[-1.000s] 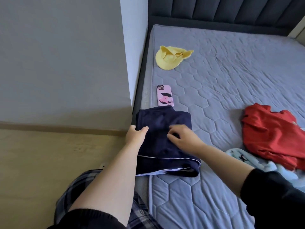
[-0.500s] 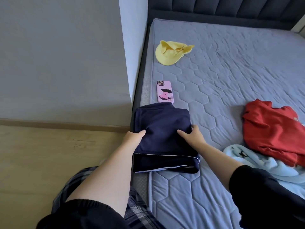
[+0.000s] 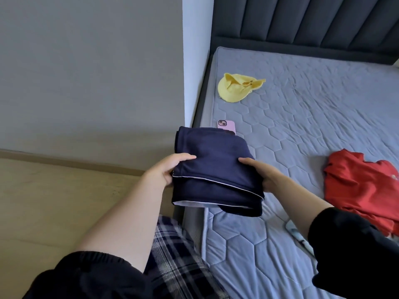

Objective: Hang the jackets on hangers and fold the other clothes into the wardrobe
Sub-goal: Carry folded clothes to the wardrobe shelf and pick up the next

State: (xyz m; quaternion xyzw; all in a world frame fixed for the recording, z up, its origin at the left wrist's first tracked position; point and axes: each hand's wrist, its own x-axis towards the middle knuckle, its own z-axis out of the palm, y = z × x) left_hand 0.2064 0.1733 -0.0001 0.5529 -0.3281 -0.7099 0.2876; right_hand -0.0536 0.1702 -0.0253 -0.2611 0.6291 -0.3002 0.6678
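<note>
A folded navy garment point(image 3: 212, 167) with thin white piping is lifted just above the near left corner of the bed. My left hand point(image 3: 167, 169) grips its left edge, thumb on top and fingers under. My right hand point(image 3: 262, 176) grips its right edge the same way. A crumpled red garment point(image 3: 362, 186) lies on the mattress at the right. A bit of a light blue printed garment point(image 3: 299, 238) shows below my right forearm, mostly hidden by my black sleeve.
A yellow cap point(image 3: 237, 89) lies farther up the grey quilted mattress point(image 3: 302, 126). A pink phone point(image 3: 226, 125) is partly hidden behind the navy garment. A grey wall panel point(image 3: 90, 72) stands left of the bed, with wooden floor point(image 3: 54, 201) below it.
Both hands slid to the sides of the folded navy garment, gripped it and lifted it off the mattress. It now covers most of the pink phone.
</note>
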